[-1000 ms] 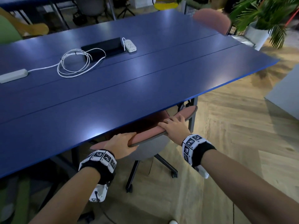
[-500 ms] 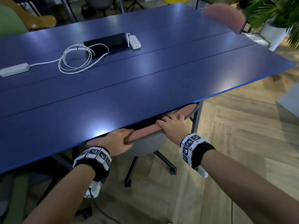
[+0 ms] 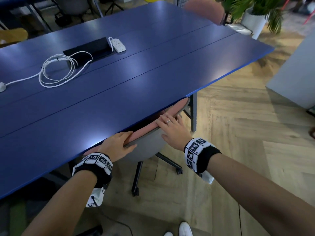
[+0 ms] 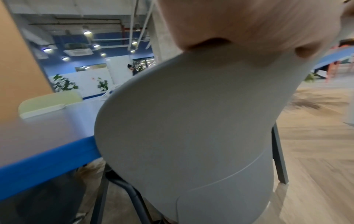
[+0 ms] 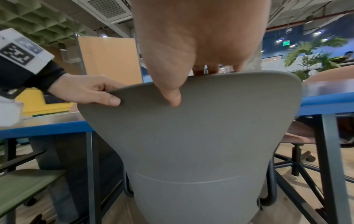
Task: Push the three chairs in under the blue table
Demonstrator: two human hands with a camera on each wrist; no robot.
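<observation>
Head view: my left hand (image 3: 117,143) gripped the chair (image 3: 148,142) backrest's top edge; my right hand (image 3: 172,128) lay flat-fingered on it, backrest touching the blue table (image 3: 119,86) edge

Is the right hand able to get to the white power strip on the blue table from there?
Probably not without leaning: the right hand is at the chair back, and the white power strip lies far across the blue table; nothing blocks the way.

A white power strip (image 3: 118,45) lies beside a black cable hatch (image 3: 87,50); a coiled white cord (image 3: 57,72) sprawls nearby. A potted palm (image 3: 257,13) stands on herringbone wood flooring (image 3: 247,126).
</observation>
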